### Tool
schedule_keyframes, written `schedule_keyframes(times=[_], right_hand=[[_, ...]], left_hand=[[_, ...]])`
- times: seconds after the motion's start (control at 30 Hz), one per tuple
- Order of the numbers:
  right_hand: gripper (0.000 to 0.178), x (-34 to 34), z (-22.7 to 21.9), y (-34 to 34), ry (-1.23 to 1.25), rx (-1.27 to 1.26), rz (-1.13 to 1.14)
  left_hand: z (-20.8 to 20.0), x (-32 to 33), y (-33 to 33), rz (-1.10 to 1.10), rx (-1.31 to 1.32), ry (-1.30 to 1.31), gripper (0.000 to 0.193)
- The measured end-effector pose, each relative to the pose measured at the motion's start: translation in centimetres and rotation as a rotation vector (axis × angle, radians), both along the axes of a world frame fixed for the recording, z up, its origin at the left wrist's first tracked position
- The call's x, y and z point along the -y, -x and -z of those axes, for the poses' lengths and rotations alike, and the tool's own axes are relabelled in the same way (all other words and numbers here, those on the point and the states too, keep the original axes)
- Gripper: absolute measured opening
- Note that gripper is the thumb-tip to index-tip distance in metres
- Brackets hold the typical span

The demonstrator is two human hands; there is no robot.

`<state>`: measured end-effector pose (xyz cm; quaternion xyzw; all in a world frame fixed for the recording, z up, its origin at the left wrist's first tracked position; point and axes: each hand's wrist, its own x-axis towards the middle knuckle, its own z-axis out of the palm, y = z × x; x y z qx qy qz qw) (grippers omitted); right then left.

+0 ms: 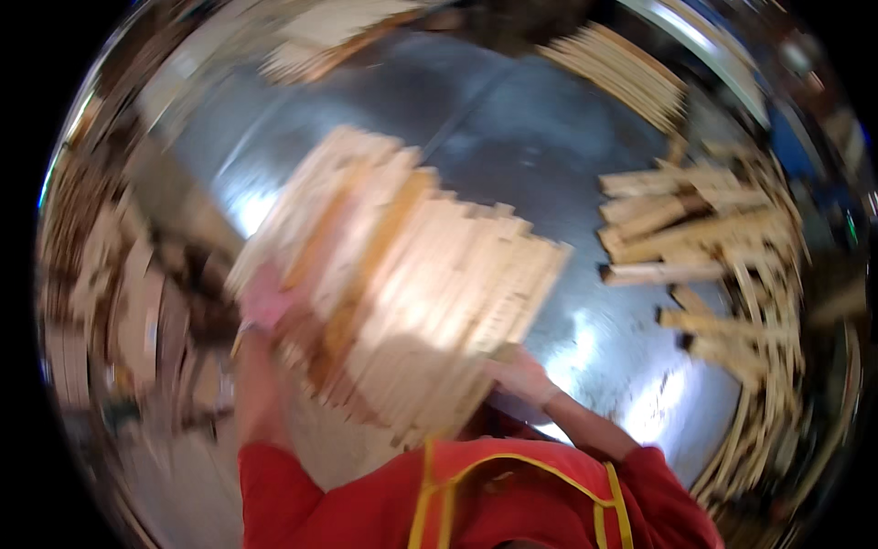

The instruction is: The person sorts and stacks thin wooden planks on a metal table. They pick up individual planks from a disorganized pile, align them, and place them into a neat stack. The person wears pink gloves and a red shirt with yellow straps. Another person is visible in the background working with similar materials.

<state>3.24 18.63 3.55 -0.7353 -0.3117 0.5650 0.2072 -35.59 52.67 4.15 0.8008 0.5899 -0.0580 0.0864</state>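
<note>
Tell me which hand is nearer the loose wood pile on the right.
Right. The right hand is at the near right edge of the slats, lower left of the wood pile in the picture; the left hand is at their left edge, farther away.

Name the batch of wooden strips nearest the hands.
The broad batch between the left hand and right hand; the pile at right and the upper stacks lie farther off.

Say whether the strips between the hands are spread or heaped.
Spread: the wooden strips lie side by side, ends uneven, between left hand and right hand.
</note>
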Motion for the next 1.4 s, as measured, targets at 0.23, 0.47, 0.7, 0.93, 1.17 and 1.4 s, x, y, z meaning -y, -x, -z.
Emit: schedule_keyframes(times=[0.23,0.47,0.7,0.93,1.17,1.4], right_hand=[[0.071,-9.0,5.4,4.3,-0.167,0.115,-0.180],[0.035,-2.3,-1.8,-17.1,-0.529,1.039,-0.123],[0.017,3.6,-1.7,-24.8,-0.310,1.074,-0.500],[0.043,13.7,-1.2,-18.8,-0.775,0.682,-0.220],[0.073,21.4,2.7,-24.9,-0.115,0.969,-0.489],[0.070,29.3,2.7,-20.4,-0.272,0.120,-0.039]], left_hand=[[3.5,2.2,-5.1,0.183,0.022,-0.523,0.082],[2.6,20.7,-15.0,0.546,0.310,-0.194,0.065],[1.1,30.9,-23.5,0.723,0.389,-0.014,0.083],[2.1,34.6,-32.6,0.705,0.193,-0.024,0.099],[2.2,30.5,-30.7,0.565,-0.031,0.340,0.104],[4.4,29.9,-18.0,0.256,0.498,0.635,0.040]])
